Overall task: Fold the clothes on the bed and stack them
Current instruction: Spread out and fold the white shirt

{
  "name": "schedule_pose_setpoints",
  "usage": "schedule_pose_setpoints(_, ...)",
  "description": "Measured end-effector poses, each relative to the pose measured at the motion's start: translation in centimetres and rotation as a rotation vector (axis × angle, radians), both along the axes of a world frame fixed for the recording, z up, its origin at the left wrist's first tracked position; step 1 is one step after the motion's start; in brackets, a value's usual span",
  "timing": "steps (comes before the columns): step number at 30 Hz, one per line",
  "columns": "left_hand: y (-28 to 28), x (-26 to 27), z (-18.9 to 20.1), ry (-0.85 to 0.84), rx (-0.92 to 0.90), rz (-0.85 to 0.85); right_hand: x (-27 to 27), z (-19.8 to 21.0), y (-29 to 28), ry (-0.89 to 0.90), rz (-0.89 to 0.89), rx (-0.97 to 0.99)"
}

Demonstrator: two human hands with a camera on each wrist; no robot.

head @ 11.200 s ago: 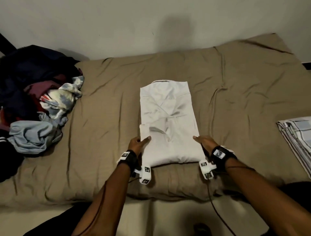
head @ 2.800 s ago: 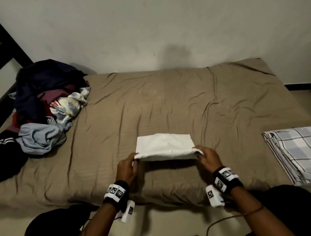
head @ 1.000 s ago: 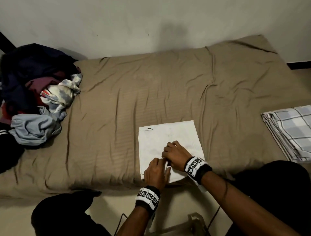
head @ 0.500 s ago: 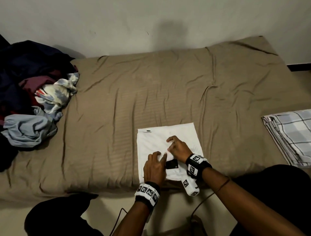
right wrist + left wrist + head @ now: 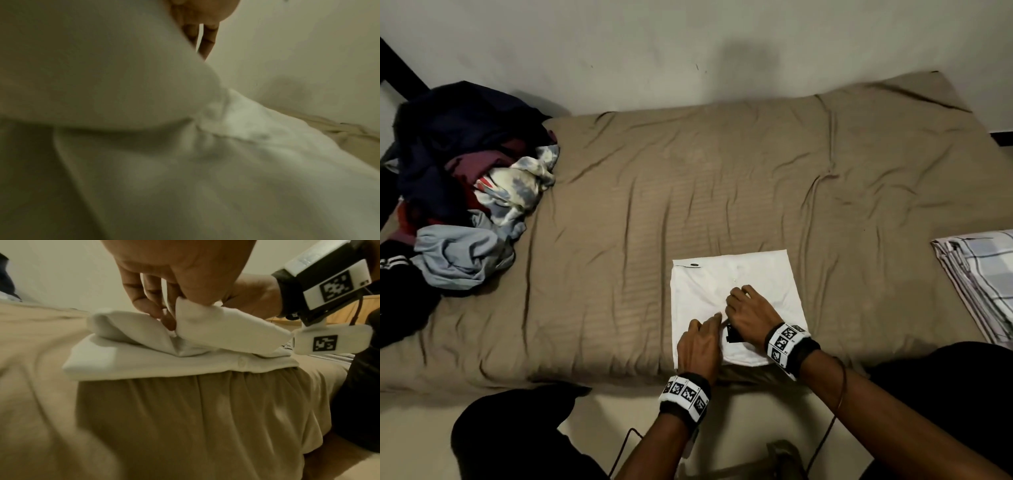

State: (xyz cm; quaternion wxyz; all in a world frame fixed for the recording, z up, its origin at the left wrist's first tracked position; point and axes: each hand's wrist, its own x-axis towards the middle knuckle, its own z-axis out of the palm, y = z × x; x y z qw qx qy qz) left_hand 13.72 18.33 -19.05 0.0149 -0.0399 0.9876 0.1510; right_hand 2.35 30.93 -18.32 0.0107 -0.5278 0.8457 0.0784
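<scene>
We see the folded white shirt (image 5: 736, 291) on the bed (image 5: 688, 192). Our left hand (image 5: 700, 346) pinches its collar flap with curled fingers; our right hand (image 5: 748, 313) also presses there, its grip unclear.

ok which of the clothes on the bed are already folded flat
The white shirt under both hands and the plaid cloth at the right edge lie flat and squared; the clothes pile on the left is crumpled.
</scene>
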Motion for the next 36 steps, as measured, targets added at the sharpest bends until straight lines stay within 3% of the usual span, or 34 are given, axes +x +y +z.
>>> schedule_pose_setpoints(5,-0.3,0.2,0.5,-0.069,-0.043,-0.032,-0.1,-0.7,0.8,0.052,0.013,-0.100)
schedule_pose_setpoints(8,-0.2,0.7,0.6,-0.076,0.011,0.002,0.1,-0.3,1.8,-0.064,-0.055,-0.222)
schedule_pose_setpoints(12,-1.6,1.3,1.8,0.136,0.192,0.233,0.2,-0.1,5.7,-0.210,-0.474,-0.545)
schedule_pose_setpoints(14,-2.5,1.0,1.4,0.166,0.187,0.232,0.4,-0.7,7.7,-0.203,-0.720,-0.581)
schedule_pose_setpoints(16,-3.0,0.3,0.1,0.073,0.084,0.146,0.5,-2.1,8.8,-0.270,-0.862,-0.507)
schedule_pose_setpoints(18,-3.2,-0.3,-1.4,-0.103,-0.006,0.139,1.1,-4.0,9.2,-0.368,-0.867,-0.373)
schedule_pose_setpoints(22,-2.6,-0.1,-3.7,-0.255,-0.008,0.280,2.5,-6.9,9.7,-0.371,-0.833,-0.282)
schedule_pose_setpoints(26,-1.6,0.7,-2.9,-0.218,0.173,0.441,2.4,-6.4,9.6,-0.396,-1.019,-0.425)
schedule_pose_setpoints(29,-1.5,0.8,-1.7,-0.057,0.316,0.633,1.7,-5.4,9.3,-0.414,-1.115,-0.589)
schedule_pose_setpoints(31,-1.7,0.4,-1.5,-0.022,0.405,0.789,0.9,-5.0,9.0,-0.488,-1.187,-0.662)
schedule_pose_setpoints(34,-2.4,-0.8,-1.2,-0.152,0.532,0.958,-0.7,-4.4,9.1,-0.634,-1.348,-0.750)
schedule_pose_setpoints(36,-3.3,-1.8,-0.9,-0.229,0.573,0.983,-1.6,-3.6,9.3,-0.826,-1.457,-0.825)
